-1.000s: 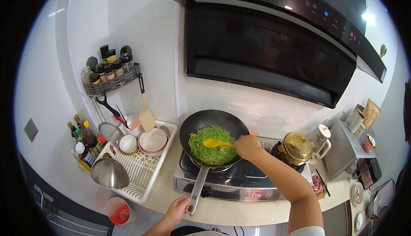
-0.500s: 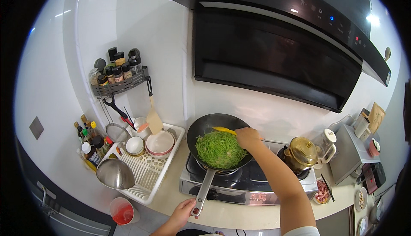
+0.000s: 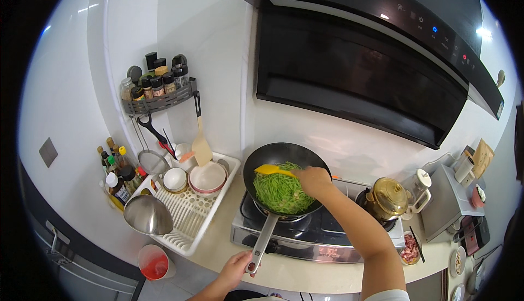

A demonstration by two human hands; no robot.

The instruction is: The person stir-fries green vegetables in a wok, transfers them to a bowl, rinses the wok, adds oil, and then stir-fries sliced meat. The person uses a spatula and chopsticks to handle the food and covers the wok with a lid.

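My left hand is closed round the end of the metal handle of a dark wok, steadying it on the left burner. In the wok lies a heap of thin green vegetable strips. Over its right side, my right hand grips a yellow spatula. The spatula's blade points left and rests at the far edge of the greens; its grip is mostly hidden in my fist.
The gas stove carries an amber glass pot on its right burner. A bowl of raw meat with chopsticks stands right of it. At left are a white dish rack, a steel bowl and bottles. A range hood hangs above.
The spatula blade has swung left along the far side of the greens, and the heap has shifted in the wok. My left hand keeps its hold; the whole view has tilted slightly.
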